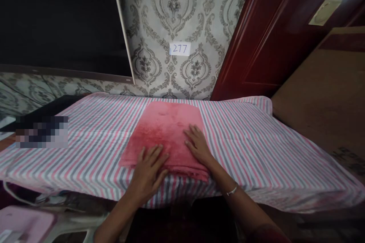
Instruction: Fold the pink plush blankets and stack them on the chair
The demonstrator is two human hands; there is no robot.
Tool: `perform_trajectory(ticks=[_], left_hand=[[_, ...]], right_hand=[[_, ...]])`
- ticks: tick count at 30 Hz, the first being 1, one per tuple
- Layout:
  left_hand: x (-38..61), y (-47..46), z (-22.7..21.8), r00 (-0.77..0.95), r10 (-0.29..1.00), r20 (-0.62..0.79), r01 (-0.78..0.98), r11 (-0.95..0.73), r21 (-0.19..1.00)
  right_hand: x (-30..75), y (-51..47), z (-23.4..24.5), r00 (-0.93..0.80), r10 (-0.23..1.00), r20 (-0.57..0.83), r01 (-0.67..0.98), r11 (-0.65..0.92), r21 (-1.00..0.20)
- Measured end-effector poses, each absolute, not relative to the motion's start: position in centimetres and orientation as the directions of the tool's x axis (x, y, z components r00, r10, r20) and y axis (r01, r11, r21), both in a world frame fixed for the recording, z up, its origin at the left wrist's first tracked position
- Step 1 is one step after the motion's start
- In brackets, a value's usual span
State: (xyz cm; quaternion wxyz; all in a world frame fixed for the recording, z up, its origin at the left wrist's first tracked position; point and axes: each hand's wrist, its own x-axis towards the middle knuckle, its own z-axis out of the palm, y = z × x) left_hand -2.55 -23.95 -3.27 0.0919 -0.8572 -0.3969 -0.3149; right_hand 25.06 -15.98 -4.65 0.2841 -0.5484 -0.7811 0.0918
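A folded red towel (165, 129) lies flat in the middle of a table covered with a pink, grey and white striped cloth (94, 136). My left hand (148, 169) rests palm down on the towel's near left edge, fingers stretched out. My right hand (197, 145) lies flat on the towel's right side, fingers spread. A thin bracelet sits on my right wrist. Neither hand holds anything.
Patterned wallpaper with a label reading 277 (180, 49) is behind the table. A dark screen (57, 19) hangs at the upper left, a dark red door (279, 26) stands at the right. A pink object (23, 224) sits low at the left.
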Motion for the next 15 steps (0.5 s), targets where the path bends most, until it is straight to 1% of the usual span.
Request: perform_trajectory(ticks=[1,2,3,4,5,6,7,8,9,11,13,15], left_hand=[[-3.6,-23.5,-2.7,0.417,0.662,0.623,0.756,-0.633,0.168],[-4.6,-22.8,-2.3,0.321,0.713,0.624,0.769,-0.581,0.269],[-5.7,-22.0,-1.9,0.210,0.773,0.599,0.767,-0.510,0.389],[-6.8,-21.2,-1.6,0.094,0.829,0.551,0.735,-0.431,0.524],[-7.9,-20.3,-1.5,-0.023,0.883,0.468,0.678,-0.331,0.656],[-8.8,-19.4,-1.5,-0.112,0.932,0.346,0.596,-0.216,0.774],[-9.6,-18.6,-1.5,-0.178,0.960,0.218,0.491,-0.106,0.865],[-10.3,-18.0,-1.6,-0.202,0.974,0.101,0.394,-0.013,0.919],[-10.7,-17.4,-1.8,-0.193,0.981,0.014,0.305,0.046,0.951],[-11.1,-16.4,-2.1,-0.132,0.986,-0.101,0.148,0.121,0.982],[-11.1,-15.7,-2.5,-0.107,0.984,-0.142,0.081,0.151,0.985],[-10.9,-14.9,-2.8,-0.111,0.983,-0.148,0.070,0.156,0.985]], right_hand=[[25.6,-16.1,-5.1,-0.134,0.917,0.376,0.786,0.329,-0.524],[26.2,-16.3,-5.5,-0.028,0.921,0.387,0.745,0.278,-0.607],[26.7,-16.6,-5.9,0.074,0.925,0.374,0.680,0.227,-0.697],[27.2,-16.8,-6.2,0.164,0.930,0.330,0.593,0.174,-0.786],[27.6,-17.1,-6.4,0.224,0.940,0.257,0.487,0.120,-0.865],[28.0,-17.4,-6.6,0.271,0.946,0.180,0.387,0.064,-0.920],[28.2,-17.6,-6.8,0.305,0.945,0.121,0.311,0.021,-0.950],[28.5,-17.8,-6.9,0.312,0.947,0.074,0.254,-0.008,-0.967],[28.7,-17.9,-7.1,0.305,0.951,0.040,0.218,-0.028,-0.976],[29.0,-17.9,-7.6,0.298,0.955,-0.002,0.220,-0.070,-0.973],[29.3,-17.7,-8.1,0.296,0.955,-0.010,0.256,-0.089,-0.963],[29.5,-17.3,-8.6,0.293,0.956,0.003,0.297,-0.088,-0.951]])
